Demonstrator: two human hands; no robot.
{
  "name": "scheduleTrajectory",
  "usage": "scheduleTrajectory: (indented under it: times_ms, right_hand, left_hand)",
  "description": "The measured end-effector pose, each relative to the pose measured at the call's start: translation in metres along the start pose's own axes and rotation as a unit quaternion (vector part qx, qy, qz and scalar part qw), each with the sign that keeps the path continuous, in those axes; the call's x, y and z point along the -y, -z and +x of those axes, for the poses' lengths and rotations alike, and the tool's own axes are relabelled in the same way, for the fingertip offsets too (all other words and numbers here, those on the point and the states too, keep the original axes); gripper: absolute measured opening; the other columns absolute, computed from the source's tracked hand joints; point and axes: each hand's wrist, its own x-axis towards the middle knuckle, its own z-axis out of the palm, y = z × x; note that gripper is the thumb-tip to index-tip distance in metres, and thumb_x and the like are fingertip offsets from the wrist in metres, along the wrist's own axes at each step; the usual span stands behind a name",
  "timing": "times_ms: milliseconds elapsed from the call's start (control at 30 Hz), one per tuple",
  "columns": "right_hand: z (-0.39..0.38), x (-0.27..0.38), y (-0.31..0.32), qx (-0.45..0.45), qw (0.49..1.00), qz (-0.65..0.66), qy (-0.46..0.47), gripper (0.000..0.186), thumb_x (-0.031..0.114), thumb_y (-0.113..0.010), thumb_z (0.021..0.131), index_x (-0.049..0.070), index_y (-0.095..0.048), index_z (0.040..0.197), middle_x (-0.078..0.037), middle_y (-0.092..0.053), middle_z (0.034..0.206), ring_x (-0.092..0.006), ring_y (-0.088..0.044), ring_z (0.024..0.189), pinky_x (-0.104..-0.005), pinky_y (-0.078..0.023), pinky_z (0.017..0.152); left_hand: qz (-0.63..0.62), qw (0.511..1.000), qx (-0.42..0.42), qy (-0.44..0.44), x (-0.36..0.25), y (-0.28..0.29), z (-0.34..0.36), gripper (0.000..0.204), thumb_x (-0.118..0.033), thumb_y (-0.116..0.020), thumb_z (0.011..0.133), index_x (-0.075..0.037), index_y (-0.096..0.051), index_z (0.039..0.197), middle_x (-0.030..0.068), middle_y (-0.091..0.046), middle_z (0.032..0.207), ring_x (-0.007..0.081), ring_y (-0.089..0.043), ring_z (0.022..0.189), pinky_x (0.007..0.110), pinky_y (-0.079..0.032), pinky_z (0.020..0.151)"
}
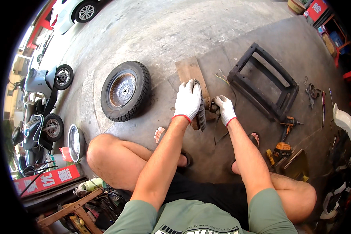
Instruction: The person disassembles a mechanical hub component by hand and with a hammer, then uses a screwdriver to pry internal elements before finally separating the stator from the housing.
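Note:
My left hand [188,100], in a white work glove with a red cuff, is closed over the top edge of a round, ribbed metal part [201,114] that looks like a hub motor stator. The part stands on edge between my feet, against a wooden board [189,68]. My right hand [225,109], gloved the same way, has its fingers pinched beside the metal shaft end [213,106]. What lies between those fingers is hidden. A dark cable [235,94] runs on the floor close to the right hand, with thin bare wire ends beyond it.
A tyred wheel [144,87] lies at the left. To the right are a black rectangular frame [249,89], a cordless drill [284,142], a screwdriver [323,109] and wrenches [311,93]. Scooters [43,84] and a metal basin [76,142] stand far left; a white car [72,15] is parked behind.

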Motion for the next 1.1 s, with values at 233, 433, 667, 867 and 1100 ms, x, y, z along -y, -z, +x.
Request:
scheduleTrajectory:
  times_ms: [233, 433, 667, 867, 1100]
  right_hand:
    - [0.000, 0.002, -0.001, 0.013, 1.000, -0.020, -0.005, 0.029, 0.029, -0.060, 0.104, 0.001, -0.069, 0.108, -0.004, -0.067, 0.079, -0.0114, -0.058, 0.062, -0.0263, -0.044, 0.054]
    - [0.006, 0.009, 0.024, -0.074, 0.985, -0.146, 0.048, 0.053, 0.051, -0.056, 0.105, 0.000, -0.065, 0.115, -0.011, -0.071, 0.105, -0.0167, -0.067, 0.077, -0.0346, -0.052, 0.070]
    - [0.002, 0.161, 0.110, -0.013, 0.933, -0.355, 0.053, 0.045, 0.041, -0.056, 0.104, -0.002, -0.066, 0.113, -0.017, -0.073, 0.105, -0.0279, -0.070, 0.089, -0.0396, -0.054, 0.083]
    - [-0.100, 0.279, 0.202, -0.049, 0.721, -0.684, 0.098, 0.038, 0.034, -0.057, 0.101, -0.001, -0.066, 0.115, -0.026, -0.070, 0.110, -0.0408, -0.067, 0.108, -0.0446, -0.051, 0.093]
    - [-0.276, 0.186, 0.362, -0.264, 0.851, -0.454, 0.022, 0.033, 0.029, -0.061, 0.100, -0.001, -0.066, 0.112, -0.018, -0.072, 0.099, -0.0251, -0.070, 0.089, -0.0375, -0.053, 0.085]
  left_hand:
    - [0.062, 0.995, -0.064, -0.040, -0.011, -0.009, -0.012, 0.047, -0.024, -0.058, 0.100, 0.000, -0.054, 0.140, 0.0295, -0.050, 0.145, 0.0475, -0.055, 0.125, 0.050, -0.045, 0.108]
    - [0.070, 0.991, -0.091, -0.072, 0.003, -0.008, -0.003, 0.040, -0.019, -0.056, 0.099, 0.001, -0.058, 0.133, 0.0273, -0.056, 0.141, 0.0448, -0.057, 0.124, 0.050, -0.047, 0.106]
    - [0.085, 0.990, -0.084, -0.070, 0.012, -0.007, 0.006, 0.041, -0.020, -0.055, 0.100, 0.004, -0.059, 0.133, 0.0280, -0.057, 0.139, 0.0439, -0.058, 0.125, 0.048, -0.046, 0.108]
    - [0.086, 0.992, -0.064, -0.061, 0.013, -0.009, 0.012, 0.043, -0.026, -0.053, 0.102, 0.003, -0.061, 0.132, 0.0287, -0.057, 0.139, 0.0428, -0.054, 0.131, 0.046, -0.043, 0.112]
    - [0.085, 0.996, 0.006, -0.022, 0.045, -0.017, 0.048, 0.050, -0.032, -0.054, 0.105, 0.003, -0.060, 0.139, 0.0264, -0.061, 0.138, 0.0392, -0.058, 0.130, 0.044, -0.042, 0.112]
